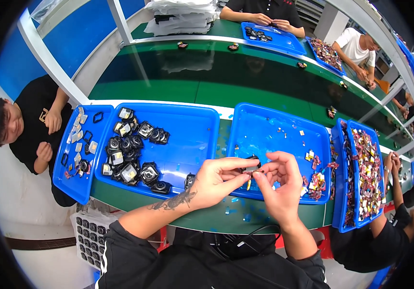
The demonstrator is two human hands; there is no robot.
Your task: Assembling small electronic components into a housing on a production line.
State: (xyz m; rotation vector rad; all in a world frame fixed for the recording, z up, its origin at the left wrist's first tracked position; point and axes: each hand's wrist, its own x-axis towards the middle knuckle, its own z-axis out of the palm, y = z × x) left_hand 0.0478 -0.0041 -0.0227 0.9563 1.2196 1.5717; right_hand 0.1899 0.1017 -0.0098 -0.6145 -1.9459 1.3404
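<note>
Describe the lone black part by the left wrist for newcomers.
Find the wide left-hand blue tray on the green table. At its lower right, beside the left hand, lies one black part. It sits apart from the cluster at the tray's left.

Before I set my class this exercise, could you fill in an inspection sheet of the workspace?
Surface: dark green bench top, partly covered by trays.
Work things: small dark part with a yellow strip, details too small to tell; blue plastic tray at left with black squarish modules; blue plastic tray at centre with small multicoloured pieces.
Clutter: blue flecks on the bench top.
Hands: left hand pinches the part; right hand has fingertips at it, grip unclear.
Cables: black cable by the bench's front edge.
Surroundings: white frame post; person in black at left, others farther off.
</note>
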